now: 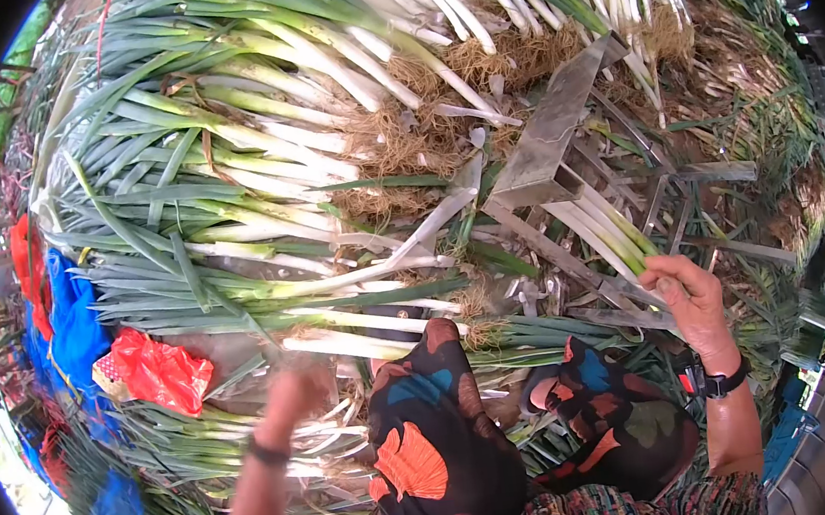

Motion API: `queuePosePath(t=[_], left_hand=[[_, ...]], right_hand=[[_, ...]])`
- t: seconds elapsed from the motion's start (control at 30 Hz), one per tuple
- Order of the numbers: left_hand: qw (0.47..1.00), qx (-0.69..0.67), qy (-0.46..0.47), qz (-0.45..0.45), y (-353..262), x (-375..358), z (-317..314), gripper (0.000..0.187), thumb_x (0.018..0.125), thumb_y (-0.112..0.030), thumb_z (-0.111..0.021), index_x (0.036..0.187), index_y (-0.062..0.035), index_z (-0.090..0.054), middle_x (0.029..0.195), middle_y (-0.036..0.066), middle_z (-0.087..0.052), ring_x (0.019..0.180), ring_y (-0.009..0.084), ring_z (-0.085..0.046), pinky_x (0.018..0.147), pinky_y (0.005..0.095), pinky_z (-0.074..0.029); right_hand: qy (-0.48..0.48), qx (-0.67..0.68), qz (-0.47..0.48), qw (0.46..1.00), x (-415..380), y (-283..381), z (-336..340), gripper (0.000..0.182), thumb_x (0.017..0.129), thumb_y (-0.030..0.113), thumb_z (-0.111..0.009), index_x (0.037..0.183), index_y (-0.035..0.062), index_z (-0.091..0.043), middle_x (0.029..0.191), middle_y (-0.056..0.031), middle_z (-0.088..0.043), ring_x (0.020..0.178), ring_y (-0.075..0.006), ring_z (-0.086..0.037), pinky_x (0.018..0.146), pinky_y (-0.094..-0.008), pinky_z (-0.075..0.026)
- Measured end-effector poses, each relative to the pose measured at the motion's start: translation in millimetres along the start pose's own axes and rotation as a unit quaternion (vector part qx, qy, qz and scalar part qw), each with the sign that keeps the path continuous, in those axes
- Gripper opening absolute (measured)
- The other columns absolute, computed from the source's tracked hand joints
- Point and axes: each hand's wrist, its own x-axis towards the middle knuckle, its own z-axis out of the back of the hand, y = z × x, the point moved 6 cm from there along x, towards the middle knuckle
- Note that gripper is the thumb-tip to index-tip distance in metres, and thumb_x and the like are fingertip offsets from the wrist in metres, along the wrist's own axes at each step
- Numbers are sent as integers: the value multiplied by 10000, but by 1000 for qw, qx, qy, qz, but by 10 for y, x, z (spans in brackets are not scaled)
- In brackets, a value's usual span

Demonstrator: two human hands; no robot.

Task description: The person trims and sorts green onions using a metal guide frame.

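Several slender white-and-green leek stalks [604, 235] are extending from beside grey metal stand [559, 121]; your right hand [691, 307] is pinching green ends, apparently steadying; moving them likely needs firm grip. Left hand [298, 392] is blurring, fingers unclear.

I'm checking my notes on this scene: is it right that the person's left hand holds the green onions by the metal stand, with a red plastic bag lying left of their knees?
Not quite: the head view shows the right hand holding the green onions by the metal stand, with a red plastic bag lying left of their knees.
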Motion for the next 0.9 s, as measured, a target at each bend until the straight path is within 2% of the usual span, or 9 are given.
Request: queuePosePath(t=[0.03, 0.07, 0.13, 0.17, 0.33, 0.43, 0.63, 0.77, 0.9], left_hand=[[962, -62, -232, -130, -5, 471, 567, 152, 889, -209, -614, 971, -85, -650, 723, 159, -622, 655, 332, -625, 565, 437, -506], [945, 14, -326, -10, 116, 932, 991, 224, 863, -205, -657, 1054, -91, -626, 839, 170, -648, 709, 339, -632, 585, 451, -507], [912, 202, -356, -32, -255, 1522, 1881, 426, 793, -214, -727, 1163, -87, -559, 1205, 146, -574, 1079, 317, -572, 896, 463, -462], [881, 248, -399, -61, -235, 1838, 2053, 519, 736, -210, -782, 1171, -94, -523, 1223, 118, -547, 1149, 320, -524, 981, 490, -391], [891, 349, -284, -60, -47, 2533, 2194, 595, 629, -171, -813, 1141, -88, -520, 1116, 117, -570, 1119, 288, -522, 964, 448, -400], [887, 392, -201, -139, -235, 2184, 2119, 382, 637, -168, -757, 967, -91, -579, 976, 95, -574, 1034, 277, -532, 905, 405, -401], [870, 315, -326, -196, -262, 1086, 2254, 246, 628, -80, -647, 858, -75, -559, 881, 91, -556, 892, 298, -561, 819, 415, -428], [857, 259, -384, -225, -697, 417, 2197, 291, 632, -147, -676, 897, -100, -567, 887, 71, -546, 884, 270, -557, 815, 419, -420], [904, 309, -254, -152, -545, 645, 1337, 291, 658, -146, -676, 934, -126, -588, 928, 65, -576, 968, 247, -567, 838, 405, -413]], right_hand=[[-4, 6, -4, 1000, 10, -7, -1, 266, 977, 187, -617, 1172, 7, -641, 965, -62, -689, 892, -131, -630, 842, -272, -490], [-9, 11, -8, 1000, 15, -12, -6, 267, 976, 187, -619, 1171, 7, -642, 961, -63, -690, 890, -131, -631, 841, -272, -491], [-4, 5, -14, 1000, 11, -5, -15, 262, 976, 183, -618, 1168, 7, -645, 952, -64, -693, 888, -132, -634, 840, -274, -493], [4, -5, -14, 1000, 16, 12, -14, 257, 976, 178, -615, 1166, 8, -647, 948, -64, -695, 888, -133, -637, 839, -276, -494], [9, -11, -37, 999, -76, 25, 51, 239, 976, 160, -612, 1158, 11, -655, 941, -68, -704, 889, -142, -650, 837, -281, -498], [-13, 18, -62, 998, -148, -70, 122, 234, 975, 158, -613, 1153, 12, -658, 946, -68, -705, 889, -143, -651, 836, -280, -499], [-14, 41, -85, 995, -228, -231, 61, 241, 978, 162, -612, 1155, 4, -656, 951, -64, -701, 882, -135, -644, 827, -274, -504], [21, 56, -76, 995, -151, -138, -102, 247, 980, 161, -610, 1162, 0, -652, 955, -63, -702, 875, -134, -643, 822, -278, -510], [29, 67, -54, 996, -116, -56, -126, 256, 975, 171, -619, 1160, -4, -651, 959, -67, -702, 879, -137, -644, 819, -281, -512]])
